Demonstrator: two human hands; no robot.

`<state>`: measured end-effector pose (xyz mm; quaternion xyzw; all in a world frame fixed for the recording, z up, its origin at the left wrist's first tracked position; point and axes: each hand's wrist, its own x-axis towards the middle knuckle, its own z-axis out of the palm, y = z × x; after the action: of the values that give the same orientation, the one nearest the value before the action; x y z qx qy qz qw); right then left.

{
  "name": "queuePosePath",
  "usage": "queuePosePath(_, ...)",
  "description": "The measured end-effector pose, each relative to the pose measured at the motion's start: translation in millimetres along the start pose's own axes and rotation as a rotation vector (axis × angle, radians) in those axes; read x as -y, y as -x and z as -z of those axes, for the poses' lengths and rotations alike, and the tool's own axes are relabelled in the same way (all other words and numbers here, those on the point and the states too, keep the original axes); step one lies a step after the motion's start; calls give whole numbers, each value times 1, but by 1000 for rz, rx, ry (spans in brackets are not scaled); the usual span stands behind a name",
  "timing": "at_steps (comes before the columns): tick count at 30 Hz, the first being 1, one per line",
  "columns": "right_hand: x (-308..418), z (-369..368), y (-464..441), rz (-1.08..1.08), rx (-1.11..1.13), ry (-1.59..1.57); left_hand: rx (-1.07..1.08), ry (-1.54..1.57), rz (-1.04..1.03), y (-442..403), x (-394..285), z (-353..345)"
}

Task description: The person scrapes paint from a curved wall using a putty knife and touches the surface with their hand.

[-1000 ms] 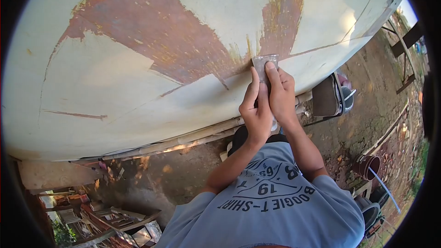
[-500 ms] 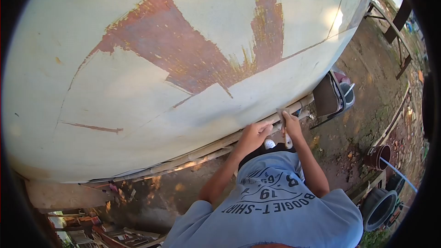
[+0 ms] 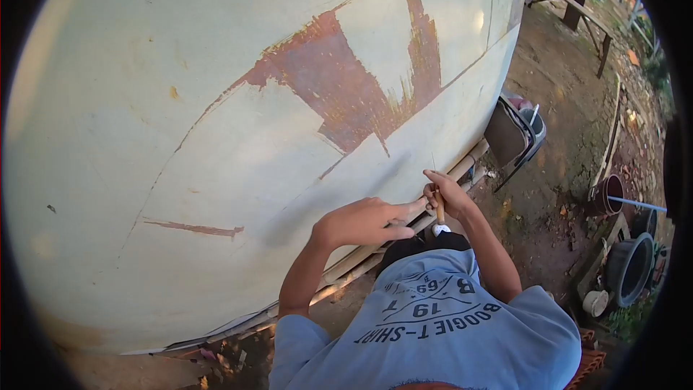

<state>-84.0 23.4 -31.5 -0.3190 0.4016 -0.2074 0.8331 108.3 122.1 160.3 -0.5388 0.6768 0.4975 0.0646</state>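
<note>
My right hand [image 3: 449, 195] is closed around the wooden handle [image 3: 440, 209] of a scraper. Its thin blade [image 3: 434, 163] is seen nearly edge-on and points up toward the panel. My left hand [image 3: 361, 222] is held beside it with the fingers stretched out and the thumb apart. Its fingertips come close to the right hand; I cannot tell whether they touch the scraper. Before me is a large off-white panel [image 3: 238, 152]. A ragged reddish-brown patch [image 3: 328, 76] with yellowish streaks and thin brown lines marks its surface.
Bamboo poles [image 3: 346, 263] run along the panel's lower edge. A chair [image 3: 509, 137] stands at its right end. Farther right are a brown bucket [image 3: 603, 196], a grey basin [image 3: 629, 269] and a bench [image 3: 577, 11] on bare soil.
My left hand has moved left and its fingers have straightened. My right hand has turned the scraper so the blade shows edge-on. The view has shifted, moving the brown patch rightward.
</note>
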Motion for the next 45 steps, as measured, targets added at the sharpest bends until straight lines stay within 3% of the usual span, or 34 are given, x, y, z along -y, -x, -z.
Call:
queuePosePath(2, 12, -27, 26, 109, -136, 138, -380, -334, -421, 54, 2, -1)
queuePosePath(5, 33, -59, 50, 215, -294, 212, -554, -212, -535, 100, -8, 35)
queuePosePath(8, 47, -80, 56, 364, -222, 138, -703, 261, -718, 72, -1, 45)
queuePosePath(11, 53, -99, 52, 423, -151, -13, -810, 564, -551, 6, -2, 13)
queuePosePath(15, 60, -120, 62, 403, -184, 127, -828, 667, -417, -37, 20, -3)
queuePosePath(18, 41, -133, 32, 802, -340, 252, -858, 700, -449, -55, 21, -4)
queuePosePath(26, 64, -143, 65, 532, -465, 510, -893, 1008, -423, -70, -17, -17)
queuePosePath(29, 56, -145, 57, 710, -634, 629, -940, 962, -530, -79, 6, -19)
queuePosePath(32, 55, -143, 55, 685, -587, 603, -846, 1040, -474, -77, 10, -19)
queuePosePath(38, 49, -146, 45, 919, -621, 620, -893, 1010, -426, -82, 0, -14)
queuePosePath(45, 56, -155, 50, 793, -608, 596, -860, 930, -426, -81, 10, -4)
